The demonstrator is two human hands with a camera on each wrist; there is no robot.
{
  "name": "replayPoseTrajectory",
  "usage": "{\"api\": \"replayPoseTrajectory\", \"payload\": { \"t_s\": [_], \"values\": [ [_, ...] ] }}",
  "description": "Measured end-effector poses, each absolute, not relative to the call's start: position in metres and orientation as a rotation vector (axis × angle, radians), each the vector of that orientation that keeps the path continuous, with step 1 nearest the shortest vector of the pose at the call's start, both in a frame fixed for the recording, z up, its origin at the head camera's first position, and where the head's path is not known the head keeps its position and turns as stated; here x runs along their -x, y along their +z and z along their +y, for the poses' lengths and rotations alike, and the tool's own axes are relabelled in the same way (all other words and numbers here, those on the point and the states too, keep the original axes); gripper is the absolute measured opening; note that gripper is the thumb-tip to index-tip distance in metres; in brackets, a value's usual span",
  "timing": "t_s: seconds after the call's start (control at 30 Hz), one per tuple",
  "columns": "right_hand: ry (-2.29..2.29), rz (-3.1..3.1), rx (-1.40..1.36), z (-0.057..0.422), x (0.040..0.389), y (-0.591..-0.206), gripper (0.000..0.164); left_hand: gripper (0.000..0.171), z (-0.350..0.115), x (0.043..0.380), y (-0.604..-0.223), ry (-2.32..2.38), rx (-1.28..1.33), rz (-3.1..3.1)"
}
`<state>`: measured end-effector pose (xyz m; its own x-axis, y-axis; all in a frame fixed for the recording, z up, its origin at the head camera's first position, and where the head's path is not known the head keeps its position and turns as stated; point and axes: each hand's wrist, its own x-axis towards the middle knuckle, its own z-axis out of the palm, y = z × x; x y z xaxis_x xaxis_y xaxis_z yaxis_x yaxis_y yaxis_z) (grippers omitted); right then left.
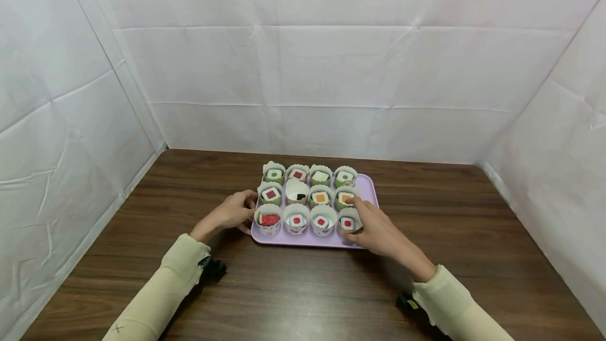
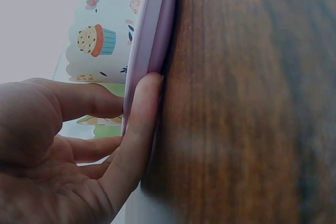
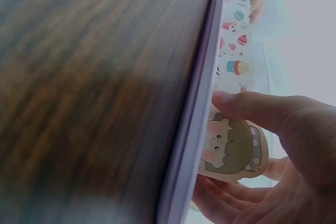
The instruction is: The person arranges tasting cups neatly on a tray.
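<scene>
A lilac tray (image 1: 366, 186) lies on the table, holding three rows of scalloped paper cups. Most cups contain small white pieces with red, orange or green centres; the front left cup (image 1: 269, 228) holds something red. At the tray's left edge, my left hand (image 1: 232, 209) pinches the rim between thumb and fingers, as the left wrist view shows. My right hand (image 1: 376, 228) holds the front right paper cup (image 3: 226, 148), printed with a cartoon face. Its thumb is on the near side and the fingers are curled behind. The cup's base appears to be on the tray.
The dark wooden table (image 1: 303, 288) extends on all sides of the tray. White cloth walls (image 1: 326, 67) stand behind it and at both sides. Dark wrist devices (image 1: 214, 270) sit under the pale sleeves.
</scene>
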<state>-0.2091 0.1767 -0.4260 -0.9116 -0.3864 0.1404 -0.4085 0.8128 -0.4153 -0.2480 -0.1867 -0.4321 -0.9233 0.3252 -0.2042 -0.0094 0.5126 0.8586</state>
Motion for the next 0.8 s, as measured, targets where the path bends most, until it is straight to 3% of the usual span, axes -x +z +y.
{"api": "replayPoseTrajectory", "payload": {
  "t_s": [0.5, 0.67, 0.8],
  "values": [
    [0.851, -3.035, -0.643, 0.203, 0.213, -0.404, 0.093, 0.053, -0.184, 0.249, -0.431, 1.379, -0.270, 2.430],
    [0.857, -3.015, -0.682, 0.211, 0.213, -0.398, 0.092, 0.053, -0.184, 0.247, -0.432, 1.377, -0.261, 2.424],
    [0.877, -2.981, -0.717, 0.215, 0.214, -0.396, 0.077, 0.053, -0.184, 0.246, -0.433, 1.385, -0.258, 2.422]
  ]
}}
